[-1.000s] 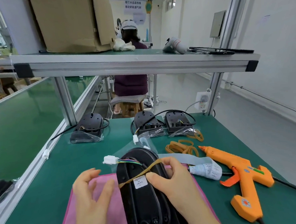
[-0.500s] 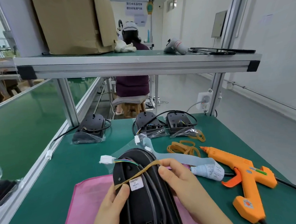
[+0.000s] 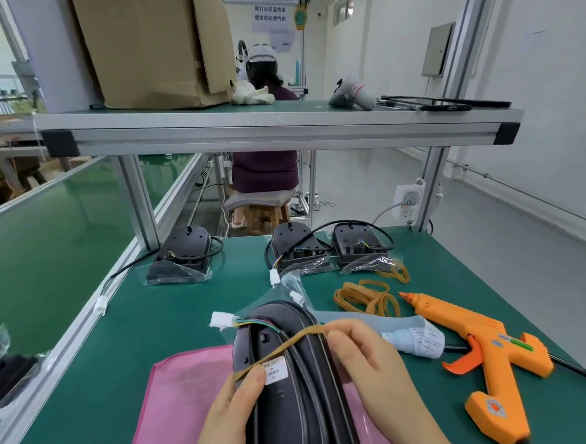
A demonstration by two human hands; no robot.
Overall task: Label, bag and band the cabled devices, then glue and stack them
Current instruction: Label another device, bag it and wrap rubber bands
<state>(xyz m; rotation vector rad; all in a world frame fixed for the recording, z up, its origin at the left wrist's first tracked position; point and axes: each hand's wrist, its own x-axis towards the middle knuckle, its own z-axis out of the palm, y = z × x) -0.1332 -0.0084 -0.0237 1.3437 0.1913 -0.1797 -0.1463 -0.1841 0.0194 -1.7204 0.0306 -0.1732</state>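
Observation:
A black cabled device in a clear bag stands over the pink mat, its white label facing me and a white connector sticking out at the top left. A tan rubber band runs diagonally across it. My left hand grips the device's left side, thumb pressing the band's lower end. My right hand grips the right side and pinches the band's upper end.
Three bagged black devices stand at the back of the green table. Loose rubber bands, a label strip roll and an orange glue gun lie to the right. A shelf spans overhead.
My left hand moved from the pink mat onto the device's left side and now holds the band's lower end. The device was lifted and tilted closer to me.

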